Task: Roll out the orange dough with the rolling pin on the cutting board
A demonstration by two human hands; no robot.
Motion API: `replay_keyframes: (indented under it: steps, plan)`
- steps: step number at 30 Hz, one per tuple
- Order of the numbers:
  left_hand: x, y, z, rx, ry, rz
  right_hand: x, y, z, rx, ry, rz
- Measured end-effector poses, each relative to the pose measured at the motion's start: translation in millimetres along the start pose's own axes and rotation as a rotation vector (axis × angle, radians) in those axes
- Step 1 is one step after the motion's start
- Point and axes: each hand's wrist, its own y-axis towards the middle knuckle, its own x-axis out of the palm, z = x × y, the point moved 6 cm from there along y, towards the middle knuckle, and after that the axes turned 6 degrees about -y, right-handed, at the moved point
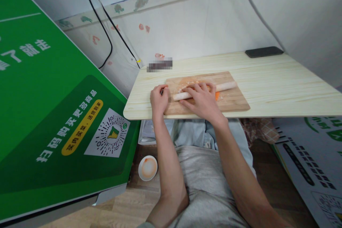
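Note:
A pale rolling pin lies slantwise across a wooden cutting board. My right hand rests over the middle of the pin, its fingers bent across it and the thumb on the near side. An orange piece, partly hidden, shows beneath the pin beside that hand. Orange smears and whitish crumbs mark the board behind the pin. At the board's left edge, my left hand is curled closed, close to the pin's left end. Whatever its fingers hold, if anything, I cannot make out.
The board lies on a narrow light wood table against the wall. A black phone lies at the back right, a blurred dark object at the back left. A white bowl with orange residue stands low, left of my legs. A green panel borders the left.

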Motion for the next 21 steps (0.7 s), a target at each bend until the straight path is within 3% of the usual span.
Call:
replay_keyframes:
  steps: [21]
  plan:
    - [-0.2,-0.2,2.5,0.013,0.009,0.01,1.2,0.1,0.5,-0.003,-0.01,0.015]
